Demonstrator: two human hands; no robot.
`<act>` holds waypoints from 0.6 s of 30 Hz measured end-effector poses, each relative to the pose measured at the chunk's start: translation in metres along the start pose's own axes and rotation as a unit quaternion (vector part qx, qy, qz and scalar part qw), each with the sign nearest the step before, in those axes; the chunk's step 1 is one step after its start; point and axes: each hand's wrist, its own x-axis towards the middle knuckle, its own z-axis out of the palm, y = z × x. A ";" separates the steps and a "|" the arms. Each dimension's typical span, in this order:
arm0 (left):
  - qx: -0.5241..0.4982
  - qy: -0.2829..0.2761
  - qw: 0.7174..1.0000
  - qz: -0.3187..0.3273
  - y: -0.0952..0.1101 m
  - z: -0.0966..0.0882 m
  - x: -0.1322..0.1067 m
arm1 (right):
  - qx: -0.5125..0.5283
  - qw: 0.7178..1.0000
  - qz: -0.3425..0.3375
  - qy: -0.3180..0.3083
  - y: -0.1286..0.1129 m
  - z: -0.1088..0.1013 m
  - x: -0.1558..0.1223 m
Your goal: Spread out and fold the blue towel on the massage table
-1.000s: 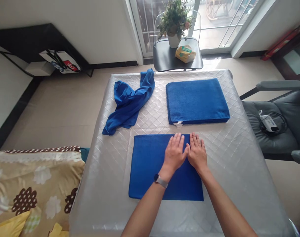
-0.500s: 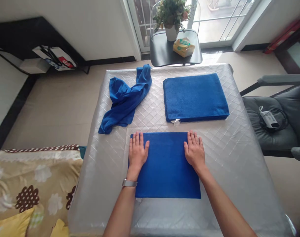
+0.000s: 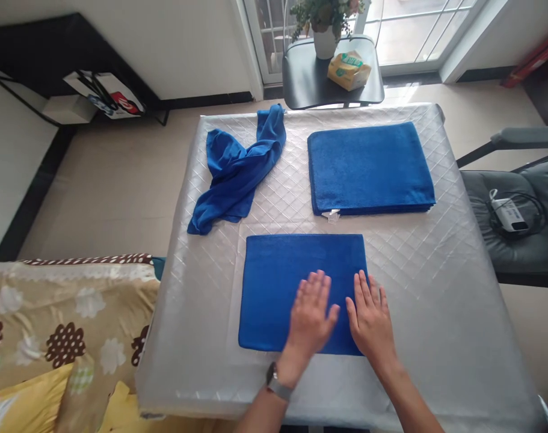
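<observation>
A folded blue towel (image 3: 278,282) lies flat near the front of the table (image 3: 436,288), which has a quilted silver cover. My left hand (image 3: 310,314) and my right hand (image 3: 370,316) both rest flat on the towel's near right part, fingers stretched out, side by side. Behind it lies a stack of folded blue towels (image 3: 368,167). A crumpled blue towel (image 3: 237,171) sprawls at the back left.
Beyond the table stands a black chair (image 3: 310,84) with a potted plant (image 3: 324,24) and a tissue pack (image 3: 349,69). To the right, a grey armchair (image 3: 526,234) holds a white device with cables (image 3: 508,210). At the left are patterned bedding (image 3: 61,337) and a bag (image 3: 104,96) on the floor.
My hands were spread apart at the towel's far edge. Now they lie close together on its near right part, and my left hand has slid to the right.
</observation>
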 end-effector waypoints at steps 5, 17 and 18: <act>-0.030 -0.052 0.997 0.046 0.029 0.020 -0.004 | 0.004 1.000 -0.014 -0.016 0.003 0.012 -0.039; 0.081 -0.056 0.983 -0.158 -0.095 -0.028 -0.100 | 0.020 1.000 0.006 0.003 0.004 0.014 -0.049; 0.074 -0.057 0.982 -0.167 -0.100 -0.032 -0.111 | 0.022 1.000 0.011 0.010 0.005 0.010 -0.053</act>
